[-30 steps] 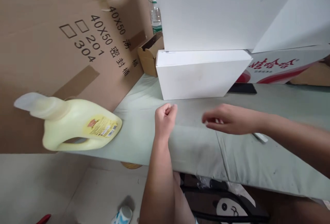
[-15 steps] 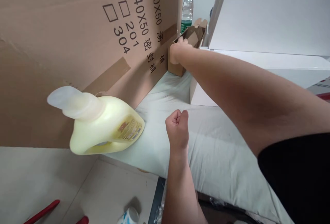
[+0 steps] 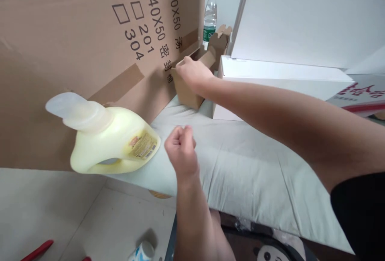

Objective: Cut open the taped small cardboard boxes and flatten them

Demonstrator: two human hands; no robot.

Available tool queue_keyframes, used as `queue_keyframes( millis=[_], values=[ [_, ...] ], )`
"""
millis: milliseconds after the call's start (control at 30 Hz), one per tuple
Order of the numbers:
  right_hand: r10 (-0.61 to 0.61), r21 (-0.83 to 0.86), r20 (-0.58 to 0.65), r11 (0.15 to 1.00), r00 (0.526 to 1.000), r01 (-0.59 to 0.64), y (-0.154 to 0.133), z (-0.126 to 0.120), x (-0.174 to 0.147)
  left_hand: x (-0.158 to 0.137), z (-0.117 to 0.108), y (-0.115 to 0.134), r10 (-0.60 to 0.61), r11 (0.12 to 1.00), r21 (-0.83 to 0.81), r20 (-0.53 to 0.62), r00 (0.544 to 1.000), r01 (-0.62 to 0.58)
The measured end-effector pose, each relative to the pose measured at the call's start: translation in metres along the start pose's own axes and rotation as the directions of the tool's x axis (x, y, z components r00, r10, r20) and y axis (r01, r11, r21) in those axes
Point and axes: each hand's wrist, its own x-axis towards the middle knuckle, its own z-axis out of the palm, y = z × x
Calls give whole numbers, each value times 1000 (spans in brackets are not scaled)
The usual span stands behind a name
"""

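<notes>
My right hand point(image 3: 192, 72) reaches forward and grips the upper edge of a small open cardboard box point(image 3: 188, 94). The box stands tilted on the pale green cloth, close against a large carton. Its flaps are raised at the back, and its inside is mostly hidden. My left hand point(image 3: 182, 148) is curled into a fist over the cloth, with nothing visible in it. To the left of that fist stands a large bottle of pale yellow liquid point(image 3: 120, 138) with a translucent cap, apart from my hand.
A large printed carton point(image 3: 75, 52) rises along the left. Behind the small box is a water bottle point(image 3: 210, 16). White boxes point(image 3: 288, 70) stand at the right on the cloth-covered surface point(image 3: 240, 156). On the floor below lie a paper cup point(image 3: 143, 251) and a red object point(image 3: 39, 249).
My right hand has drawn the small cardboard box nearer and to the left, away from the water bottle. My left fist has shifted left, and the view has turned slightly.
</notes>
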Motion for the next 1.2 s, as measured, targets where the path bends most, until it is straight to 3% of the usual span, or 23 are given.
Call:
queue_keyframes(
  millis=[100,167,267,367,433,533,633,733,867,967,1100,1200],
  values=[
    [68,-177,72,983,995,-55,-38,-12,-55,-7,-8,26,216,976,-4,-130,968,-219],
    [17,-253,160,967,987,24,-52,-24,-105,-11,-11,41,318,941,-46,-216,923,-335],
    [-132,-216,55,966,990,141,-53,-45,-190,-12,-12,49,348,927,-62,-233,908,-371],
    [-268,-185,-109,952,957,246,-42,-66,-273,-11,-2,39,285,956,-28,-165,944,-293],
    [-215,-182,-155,966,964,186,-37,-79,-320,-12,13,27,228,974,35,-70,971,-226],
    [-142,-104,-164,987,976,126,-39,-94,-369,-24,45,8,126,946,276,167,978,-170],
    [-117,22,-155,992,981,122,-43,-103,-393,-44,76,-7,-32,864,473,398,917,-175],
    [-58,120,-89,990,994,68,-37,-112,-403,-61,97,-18,-78,834,508,491,868,-212],
    [7,188,2,982,1000,-7,-16,-123,-416,-70,112,-20,-95,930,353,503,859,-104],
    [96,126,-61,988,993,-88,-4,-127,-427,-72,118,-20,-111,966,259,472,874,-17],
    [218,-6,-202,975,955,-224,2,-120,-437,-72,121,-29,-63,966,252,427,902,-52],
    [258,-59,-264,957,929,-283,6,-108,-437,-69,118,-38,31,960,231,472,881,-157]
  ],
)
